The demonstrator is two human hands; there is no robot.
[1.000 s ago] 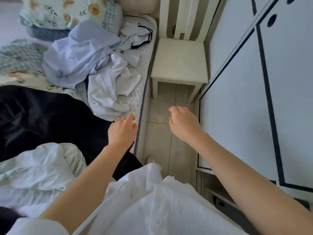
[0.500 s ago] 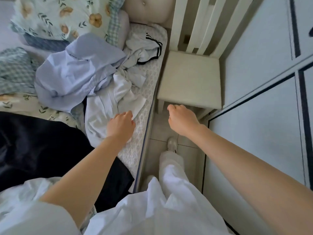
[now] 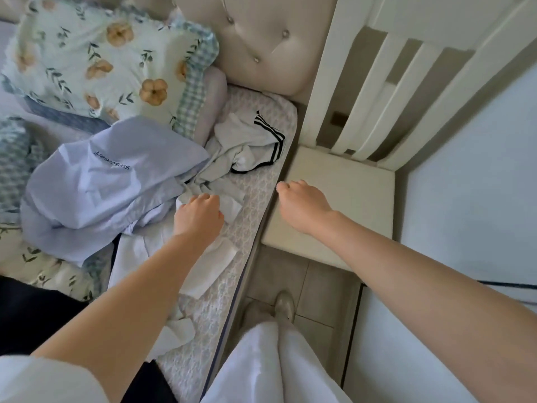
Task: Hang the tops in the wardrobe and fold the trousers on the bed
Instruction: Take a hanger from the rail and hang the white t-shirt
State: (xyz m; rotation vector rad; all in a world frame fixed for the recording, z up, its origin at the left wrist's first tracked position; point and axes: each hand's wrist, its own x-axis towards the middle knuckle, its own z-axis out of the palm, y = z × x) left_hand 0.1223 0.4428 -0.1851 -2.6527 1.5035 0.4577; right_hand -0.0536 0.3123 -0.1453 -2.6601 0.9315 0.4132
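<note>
A heap of clothes lies on the bed [image 3: 250, 205]: a pale lilac garment [image 3: 110, 184] with small print, a white top with black stripes [image 3: 252, 144] near the headboard, and a white garment [image 3: 209, 266] along the mattress edge. A black garment [image 3: 35, 315] is spread at lower left. My left hand [image 3: 199, 213] hovers knuckles-up over the white garment, its fingers loosely curled and the fingertips hidden. In the air over the gap between bed and chair, my right hand [image 3: 302, 205] is loosely curled and holds nothing. The white wardrobe door [image 3: 470, 205] stands at right.
A cream chair [image 3: 334, 205] with a slatted back fills the gap between bed and wardrobe. A floral pillow [image 3: 96, 59] and a tufted headboard [image 3: 261, 39] are at the top. My shoe [image 3: 284, 303] stands on the narrow tiled floor strip.
I have stepped forward along the bed; the clothes heap and chair are now closer. My left hand moved from the black garment's edge to over the white garment.
</note>
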